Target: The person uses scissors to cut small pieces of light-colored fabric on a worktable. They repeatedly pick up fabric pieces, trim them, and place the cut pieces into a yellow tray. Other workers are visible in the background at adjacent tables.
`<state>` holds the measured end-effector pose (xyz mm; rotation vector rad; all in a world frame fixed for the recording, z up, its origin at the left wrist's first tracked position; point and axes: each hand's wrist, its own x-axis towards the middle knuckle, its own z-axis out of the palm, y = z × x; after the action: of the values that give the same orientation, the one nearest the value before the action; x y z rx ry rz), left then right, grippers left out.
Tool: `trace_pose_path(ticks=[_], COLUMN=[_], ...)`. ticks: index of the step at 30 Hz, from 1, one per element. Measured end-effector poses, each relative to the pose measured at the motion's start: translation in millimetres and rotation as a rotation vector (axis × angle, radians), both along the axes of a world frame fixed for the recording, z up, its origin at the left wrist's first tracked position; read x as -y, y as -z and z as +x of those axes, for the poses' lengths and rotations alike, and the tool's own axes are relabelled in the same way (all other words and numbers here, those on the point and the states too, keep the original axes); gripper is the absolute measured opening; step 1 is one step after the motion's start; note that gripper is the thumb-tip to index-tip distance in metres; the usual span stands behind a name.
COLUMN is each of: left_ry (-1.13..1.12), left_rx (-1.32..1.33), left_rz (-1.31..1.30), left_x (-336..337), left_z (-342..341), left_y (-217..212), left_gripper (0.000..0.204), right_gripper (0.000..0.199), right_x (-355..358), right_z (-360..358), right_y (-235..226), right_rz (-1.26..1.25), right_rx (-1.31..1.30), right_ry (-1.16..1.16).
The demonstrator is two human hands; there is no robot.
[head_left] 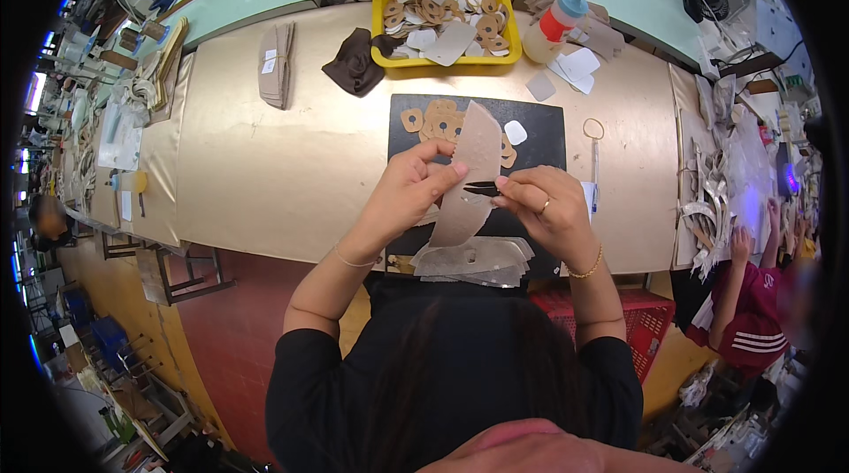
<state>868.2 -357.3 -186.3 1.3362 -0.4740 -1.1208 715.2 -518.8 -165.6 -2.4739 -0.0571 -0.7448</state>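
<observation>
Between the thumb and fingers of my left hand (409, 188) is a curved beige panel (479, 141), held up and tilted over a black mat (550, 124). My right hand (550, 208) pinches black tweezers (483, 188), their tips at the panel's face, near its middle. Whether the tips grip anything is too small to see. Behind the panel, several tan pieces with dark holes (438, 122) lie on the mat, partly hidden, beside a small white piece (516, 133). A pile of similar greyish panels (473, 263) rests at the table's near edge, close to my body.
A yellow basket (378, 24) full of cut pieces stands at the back, with a blue-capped bottle (557, 24) beside it. Left of it lie a dark brown cloth (355, 66) and a banded panel bundle (279, 66). A pen (595, 177) is right of the mat. Another person (747, 301) works far right.
</observation>
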Motion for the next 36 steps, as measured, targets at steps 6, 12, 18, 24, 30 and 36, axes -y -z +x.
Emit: trace_pose_path(ticks=[6, 12, 18, 24, 30, 36], left_ry=[0.005, 0.011, 0.026, 0.025, 0.047, 0.017], left_rx=[-0.016, -0.029, -0.040, -0.049, -0.074, -0.031], left_rz=[0.004, -0.012, -0.007, -0.011, -0.027, -0.026], left_x=[0.6, 0.9, -0.8, -0.3, -1.4, 1.4], left_z=[1.0, 0.5, 2.1, 0.9, 4.2, 2.2], left_y=[1.3, 1.2, 0.9, 1.0, -5.4, -7.8], left_gripper=[0.022, 0.021, 0.022, 0.022, 0.020, 0.022], right_gripper=[0.023, 0.023, 0.022, 0.022, 0.022, 0.021], right_x=[1.5, 1.1, 0.8, 2.5, 3.3, 1.2], right_z=[0.6, 1.0, 0.7, -0.4, -3.0, -2.9], right_y=[0.9, -0.6, -1.3, 0.8, 0.5, -2.1], right_rz=[-0.006, 0.015, -0.020, -0.039, -0.048, -0.010], right_rx=[0.015, 0.013, 0.008, 0.026, 0.012, 0.050], right_ry=[-0.023, -0.021, -0.027, -0.042, -0.058, -0.022])
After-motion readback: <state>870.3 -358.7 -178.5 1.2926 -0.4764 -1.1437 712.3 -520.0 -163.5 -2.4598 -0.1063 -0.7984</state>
